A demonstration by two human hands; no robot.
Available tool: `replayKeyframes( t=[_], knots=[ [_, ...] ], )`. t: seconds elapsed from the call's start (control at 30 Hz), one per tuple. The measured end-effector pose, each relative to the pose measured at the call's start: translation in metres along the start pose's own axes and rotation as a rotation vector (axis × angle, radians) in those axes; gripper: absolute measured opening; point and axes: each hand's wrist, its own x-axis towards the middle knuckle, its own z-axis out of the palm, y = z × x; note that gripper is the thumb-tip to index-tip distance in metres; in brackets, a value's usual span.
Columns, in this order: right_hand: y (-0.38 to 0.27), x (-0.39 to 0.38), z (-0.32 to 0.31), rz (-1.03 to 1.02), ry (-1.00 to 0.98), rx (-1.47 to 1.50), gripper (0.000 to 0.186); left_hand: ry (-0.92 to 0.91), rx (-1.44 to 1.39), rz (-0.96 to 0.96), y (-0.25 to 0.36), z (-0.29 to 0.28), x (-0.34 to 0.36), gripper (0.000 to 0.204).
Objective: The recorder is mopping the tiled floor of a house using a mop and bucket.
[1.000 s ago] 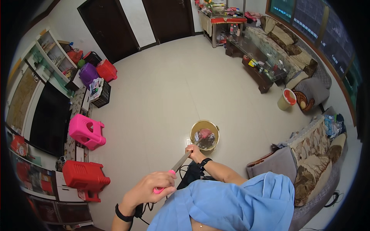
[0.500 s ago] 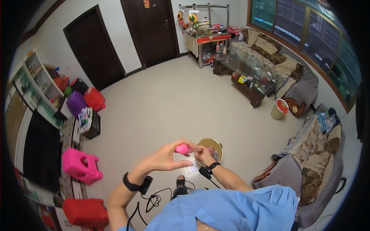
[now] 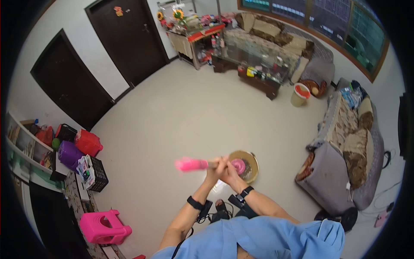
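A mop [image 3: 189, 164] with a pink grip and a metal pole slants toward me, its pink grip blurred and pointing left. My left hand [image 3: 214, 173] is closed around the pole just beyond the pink grip. Right against it, my right hand [image 3: 230, 173] wraps the pole lower down. The mop's round pink head [image 3: 238, 165] is inside a tan bucket [image 3: 255, 173] on the floor, just beyond my hands. Greyish material shows beside the head in the bucket; its detail is too small to tell.
A pink stool [image 3: 116, 235] stands at the lower left, near a black crate [image 3: 100, 175] of items. On the right is a grey sofa [image 3: 321, 183]. Farther off are a glass-topped coffee table [image 3: 258, 64] and a waste bin [image 3: 298, 100]. Black cables lie by my feet.
My left hand, open near the pink grip before, has closed on the pole beside my right hand. The pink grip has swung left, and the pink head now shows in the bucket. The view has turned right.
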Motion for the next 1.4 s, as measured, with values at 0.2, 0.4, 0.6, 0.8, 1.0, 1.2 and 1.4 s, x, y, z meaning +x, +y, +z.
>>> replayKeyframes(
  t=[0.2, 0.4, 0.6, 0.8, 1.0, 1.2, 1.4],
  knots=[
    [-0.029, -0.010, -0.056, 0.112, 0.037, 0.182, 0.036, 0.191, -0.253, 0.253, 0.033, 0.013, 0.054, 0.037],
    [-0.038, -0.056, -0.098, 0.128, 0.311, 0.121, 0.021, 0.019, -0.388, 0.239, 0.129, 0.018, 0.079, 0.046],
    [-0.047, -0.065, -0.098, 0.119, 0.321, 0.160, 0.039, -0.037, -0.474, 0.317, 0.200, 0.029, 0.067, 0.048],
    [-0.050, -0.011, -0.078, 0.118, 0.244, 0.390, 0.060, 0.026, -0.381, 0.345, 0.250, -0.007, 0.030, 0.052],
    [-0.111, 0.009, -0.158, 0.166, 0.205, 0.487, 0.033, 0.158, -0.430, 0.410, 0.265, 0.004, 0.002, 0.053],
    [-0.125, 0.027, -0.184, -0.002, 0.698, 0.601, 0.031, 0.155, -0.426, 0.527, 0.285, 0.002, -0.052, 0.053],
    [-0.105, 0.035, -0.192, 0.085, 0.721, 0.516, 0.022, 0.320, -0.413, 0.556, 0.297, -0.018, -0.089, 0.053]
  ],
)
